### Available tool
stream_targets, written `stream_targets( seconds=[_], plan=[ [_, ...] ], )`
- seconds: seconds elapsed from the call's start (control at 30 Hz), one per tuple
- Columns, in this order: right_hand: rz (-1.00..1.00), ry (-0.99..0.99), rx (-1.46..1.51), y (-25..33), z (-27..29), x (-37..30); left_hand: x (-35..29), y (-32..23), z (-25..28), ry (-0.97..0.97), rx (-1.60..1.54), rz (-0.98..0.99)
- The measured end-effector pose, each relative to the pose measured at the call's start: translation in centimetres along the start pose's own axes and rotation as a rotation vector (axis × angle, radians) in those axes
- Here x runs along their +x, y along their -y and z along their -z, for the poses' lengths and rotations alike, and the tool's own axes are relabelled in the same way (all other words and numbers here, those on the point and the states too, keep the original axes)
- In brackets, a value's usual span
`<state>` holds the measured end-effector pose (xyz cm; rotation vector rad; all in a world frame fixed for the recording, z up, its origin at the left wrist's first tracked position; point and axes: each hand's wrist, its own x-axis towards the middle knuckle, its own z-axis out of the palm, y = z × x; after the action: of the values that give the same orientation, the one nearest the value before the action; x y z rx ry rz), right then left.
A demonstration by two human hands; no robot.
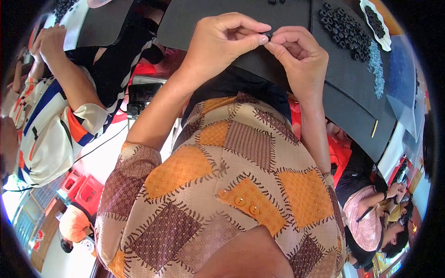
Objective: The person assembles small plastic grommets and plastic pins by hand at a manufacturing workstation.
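Observation:
My left hand (225, 41) and my right hand (300, 50) meet over the near part of a black mat (343, 81). Both pinch a small black bead (267, 34) between thumb and fingertips. Fingers cover most of that bead, so its exact shape is hard to see. To the right of my right hand lies a loose heap of black ring-shaped beads (345, 28). Tiny light-blue beads (376, 69) are spread beside the heap, toward the mat's right edge.
A white dish (374, 23) of small black beads stands at the far right. A thin yellowish stick (374, 129) lies near the mat's right corner. To my left, a co-worker's hands (48, 41) are at another black mat (104, 21). Other people sit on the right.

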<state>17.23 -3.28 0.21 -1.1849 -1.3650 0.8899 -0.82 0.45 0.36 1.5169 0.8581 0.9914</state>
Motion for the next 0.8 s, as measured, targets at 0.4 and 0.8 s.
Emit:
stream_targets(
  seconds=[0.4, 0.8],
  plan=[
    [-0.15, 0.036, -0.26, 0.7, -0.5, -0.2, -0.4, 0.1, -0.1, 0.004, 0.323, -0.144],
    [-0.104, 0.2, -0.285, 1.6, 1.1, 0.3, -0.5, 1.2, -1.1, -0.019, 0.465, -0.349]
  ],
)
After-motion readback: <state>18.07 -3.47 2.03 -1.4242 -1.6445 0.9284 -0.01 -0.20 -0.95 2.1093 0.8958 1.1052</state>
